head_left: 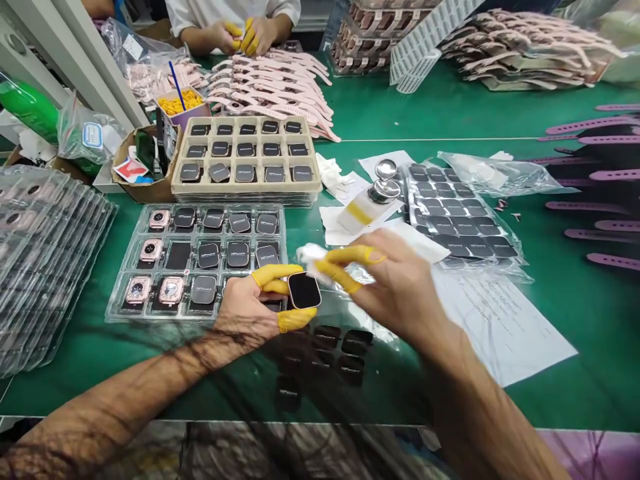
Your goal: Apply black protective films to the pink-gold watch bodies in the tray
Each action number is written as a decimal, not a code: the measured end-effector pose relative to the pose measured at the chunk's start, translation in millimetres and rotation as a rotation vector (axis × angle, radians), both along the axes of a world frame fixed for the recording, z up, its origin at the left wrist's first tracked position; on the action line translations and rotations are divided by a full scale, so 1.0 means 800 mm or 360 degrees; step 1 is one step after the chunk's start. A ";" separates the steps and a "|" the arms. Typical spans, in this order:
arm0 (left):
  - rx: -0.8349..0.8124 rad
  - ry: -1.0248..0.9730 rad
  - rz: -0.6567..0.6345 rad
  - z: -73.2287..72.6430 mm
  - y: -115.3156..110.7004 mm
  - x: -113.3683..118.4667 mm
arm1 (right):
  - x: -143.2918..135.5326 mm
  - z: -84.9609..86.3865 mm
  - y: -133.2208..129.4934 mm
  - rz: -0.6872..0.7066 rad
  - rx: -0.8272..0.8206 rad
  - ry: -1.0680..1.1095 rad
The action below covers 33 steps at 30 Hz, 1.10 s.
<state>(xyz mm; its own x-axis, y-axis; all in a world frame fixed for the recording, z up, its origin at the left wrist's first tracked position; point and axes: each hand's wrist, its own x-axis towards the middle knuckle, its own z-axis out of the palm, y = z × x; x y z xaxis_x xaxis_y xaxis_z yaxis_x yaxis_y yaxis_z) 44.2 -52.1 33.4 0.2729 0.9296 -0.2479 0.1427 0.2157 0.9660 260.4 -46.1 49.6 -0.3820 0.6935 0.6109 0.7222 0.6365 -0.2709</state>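
Observation:
My left hand, with yellow finger cots, grips a smartwatch case by its edges, its black screen facing up. Close to the watch's upper right, my right hand pinches a crumpled white wipe between yellow-covered fingers; it is slightly blurred. Whether the wipe touches the screen I cannot tell. Left of the watch lies a clear plastic tray of watch cases, some showing pink backs, others dark labelled faces. Several black film pieces lie on the table below my hands.
A pump bottle stands on white paper behind my right hand. Beyond the clear tray is a stacked beige tray of watches. Bagged black films and purple straps lie rightward. Across the table, a co-worker's hands are near pink straps.

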 end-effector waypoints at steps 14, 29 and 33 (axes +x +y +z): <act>-0.0004 0.0000 -0.0040 -0.002 0.001 -0.001 | -0.008 -0.004 -0.011 -0.0017 -0.0167 0.0164; 0.0114 0.0035 -0.0038 -0.003 -0.003 0.001 | -0.002 -0.012 -0.006 -0.0623 -0.0019 -0.0049; 0.0165 0.0069 -0.0058 -0.004 -0.004 0.000 | -0.007 -0.006 -0.013 -0.0300 -0.0167 0.0260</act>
